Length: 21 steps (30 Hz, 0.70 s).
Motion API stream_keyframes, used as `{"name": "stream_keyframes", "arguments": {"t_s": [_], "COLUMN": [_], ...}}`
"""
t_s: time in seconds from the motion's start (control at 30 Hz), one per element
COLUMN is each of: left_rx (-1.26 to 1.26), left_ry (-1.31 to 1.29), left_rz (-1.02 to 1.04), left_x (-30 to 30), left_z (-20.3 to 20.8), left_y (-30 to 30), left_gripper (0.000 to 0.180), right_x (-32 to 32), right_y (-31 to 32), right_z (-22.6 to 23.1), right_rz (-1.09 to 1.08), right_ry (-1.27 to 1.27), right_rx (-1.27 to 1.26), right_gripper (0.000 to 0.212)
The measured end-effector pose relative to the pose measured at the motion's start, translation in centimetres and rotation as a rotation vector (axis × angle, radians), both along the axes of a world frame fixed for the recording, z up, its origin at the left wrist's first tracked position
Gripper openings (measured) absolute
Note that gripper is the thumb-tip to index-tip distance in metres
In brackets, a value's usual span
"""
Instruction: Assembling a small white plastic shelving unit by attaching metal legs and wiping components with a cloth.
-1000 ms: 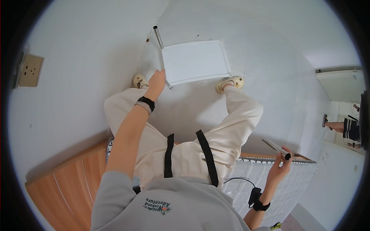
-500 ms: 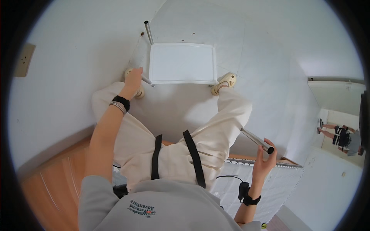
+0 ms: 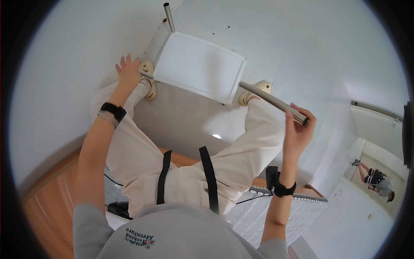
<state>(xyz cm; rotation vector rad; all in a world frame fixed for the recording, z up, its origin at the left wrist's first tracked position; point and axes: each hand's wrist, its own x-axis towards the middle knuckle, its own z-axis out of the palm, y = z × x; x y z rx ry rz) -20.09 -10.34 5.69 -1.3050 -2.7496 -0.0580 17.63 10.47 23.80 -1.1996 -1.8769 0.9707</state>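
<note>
A white rectangular shelf panel [image 3: 200, 64] with a raised rim lies tilted on the floor between my feet. A metal tube [image 3: 170, 18] rises from its far left corner. A shorter-looking tube [image 3: 146, 74] sticks out at the near left corner. Beside that one is my left hand [image 3: 128, 74], its fingers spread and gripping nothing; whether it touches the tube I cannot tell. My right hand [image 3: 299, 131] pinches a loose metal tube [image 3: 274, 101] by its near end. The tube slants up and left, its far end appearing over the panel's right edge.
My feet in cream clogs [image 3: 148, 80] flank the panel. Behind my legs are an orange wooden surface [image 3: 64, 194] and a patterned white cover [image 3: 254, 216]. A wall stands close on the left. Another person [image 3: 379, 181] is at the far right by a white door [image 3: 340, 216].
My right hand has raised the loose tube up toward the panel. The panel has turned clockwise in view. My left hand's fingers have spread from around the near left tube.
</note>
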Motion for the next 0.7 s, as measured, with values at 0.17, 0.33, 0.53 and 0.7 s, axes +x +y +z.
{"name": "stream_keyframes", "arguments": {"t_s": [0.17,0.33,0.53,0.7], "left_rx": [0.067,-0.153,-0.232,-0.386], "left_ry": [-0.317,-0.779,-0.73,-0.816], "left_rz": [-0.293,-0.363,-0.472,-0.408], "left_x": [6.5,15.6,24.6,24.1], "left_z": [0.6,-3.0,-7.7,-8.4], "left_y": [6.0,10.2,7.8,5.6], "left_gripper": [0.036,0.034,0.018,0.019], "right_x": [-0.9,0.1,-0.7,-0.4], "right_y": [1.0,0.9,2.3,2.8], "right_z": [-6.5,-11.3,-13.4,-14.2], "right_rz": [0.067,0.12,0.109,0.166], "right_ry": [-0.212,-0.425,-0.377,-0.525], "right_rx": [-0.066,-0.06,-0.117,-0.162], "right_gripper": [0.024,0.026,0.026,0.021]}}
